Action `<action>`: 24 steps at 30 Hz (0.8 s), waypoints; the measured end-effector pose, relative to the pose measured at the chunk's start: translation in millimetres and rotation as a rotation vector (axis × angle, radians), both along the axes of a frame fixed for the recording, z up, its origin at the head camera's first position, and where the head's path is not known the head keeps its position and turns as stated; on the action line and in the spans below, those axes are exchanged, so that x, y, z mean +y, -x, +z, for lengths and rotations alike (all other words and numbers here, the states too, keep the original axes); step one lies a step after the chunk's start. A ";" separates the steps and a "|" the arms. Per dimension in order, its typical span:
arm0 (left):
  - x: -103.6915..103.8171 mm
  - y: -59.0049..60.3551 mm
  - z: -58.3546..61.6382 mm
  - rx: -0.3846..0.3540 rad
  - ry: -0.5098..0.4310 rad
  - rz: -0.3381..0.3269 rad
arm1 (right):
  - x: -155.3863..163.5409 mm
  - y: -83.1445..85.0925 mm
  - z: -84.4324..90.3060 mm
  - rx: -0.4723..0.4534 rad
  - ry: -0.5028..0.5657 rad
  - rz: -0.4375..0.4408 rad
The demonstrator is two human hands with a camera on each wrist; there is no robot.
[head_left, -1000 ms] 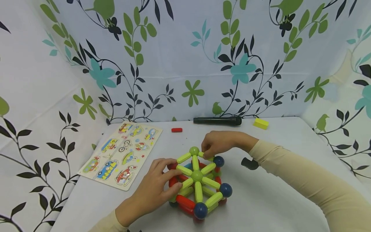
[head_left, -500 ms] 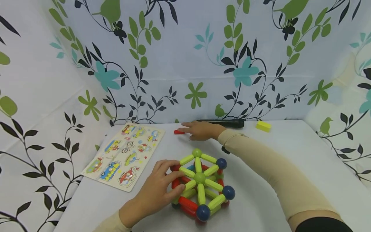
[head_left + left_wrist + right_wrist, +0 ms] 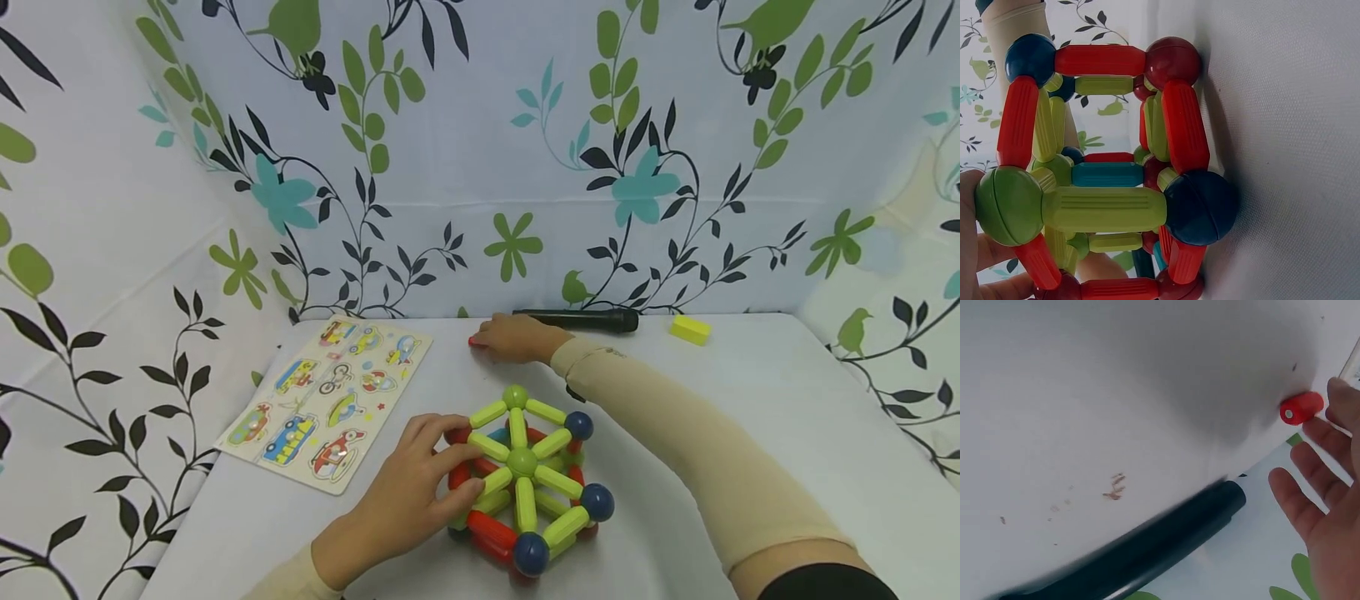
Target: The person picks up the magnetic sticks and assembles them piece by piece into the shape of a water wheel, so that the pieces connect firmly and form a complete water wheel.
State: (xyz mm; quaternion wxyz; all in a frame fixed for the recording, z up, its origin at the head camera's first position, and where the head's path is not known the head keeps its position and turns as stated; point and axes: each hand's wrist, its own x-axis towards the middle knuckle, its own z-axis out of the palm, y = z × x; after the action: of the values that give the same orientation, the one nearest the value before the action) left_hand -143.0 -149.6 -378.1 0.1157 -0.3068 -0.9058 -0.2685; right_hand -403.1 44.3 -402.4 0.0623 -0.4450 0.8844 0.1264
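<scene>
A ball-and-rod construction toy (image 3: 522,461) stands on the white table, built as a hollow frame of green, red and teal rods joined by coloured balls. My left hand (image 3: 405,492) holds its left side, thumb and fingers spread round the red and green parts. In the left wrist view the frame (image 3: 1104,209) fills the centre, with fingertips at lower left. Beyond it, my right hand (image 3: 517,337) reaches to a short red rod (image 3: 1301,408) near the back edge. Thumb and index finger pinch the rod's end; the other fingers fan out loosely below. In the head view only the rod's tip shows.
A black microphone-like tube (image 3: 592,321) lies along the back edge, right beside my right hand. Farther right sits a yellow block (image 3: 690,329). A wooden picture puzzle board (image 3: 330,404) lies at the left. Patterned cloth (image 3: 517,167) rises behind the table.
My right hand left the frame's top, went to the back of the table, and its fingers closed over the red rod, which shifted slightly right. My left hand stays on the construction toy.
</scene>
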 end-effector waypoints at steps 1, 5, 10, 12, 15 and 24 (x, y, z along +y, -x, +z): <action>0.5 -0.3 -0.2 0.001 0.000 0.000 | 1.8 -0.5 -1.8 0.009 0.010 -0.018; 2.8 -1.1 -0.8 0.002 0.001 -0.003 | 9.2 -2.3 -9.4 0.017 0.009 -0.070; 4.7 -1.8 -0.4 0.015 0.000 -0.010 | 20.9 -7.6 -7.6 -0.052 0.034 -0.143; 4.8 -1.7 0.1 0.019 0.000 -0.007 | 28.4 -10.5 -1.1 -0.084 0.063 -0.186; 4.2 -1.7 0.6 0.016 0.007 0.000 | 43.9 -18.6 13.7 -0.145 0.156 -0.255; 2.8 -0.5 -0.3 0.010 0.007 0.021 | 115.6 -82.7 69.7 -0.414 0.614 -0.529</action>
State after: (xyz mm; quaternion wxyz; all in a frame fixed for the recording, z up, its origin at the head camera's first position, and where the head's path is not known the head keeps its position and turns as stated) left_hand -142.5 -146.8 -378.4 0.1217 -0.2992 -0.9092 -0.2625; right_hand -320.4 159.8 -332.7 0.1329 -0.2173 0.9332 -0.2536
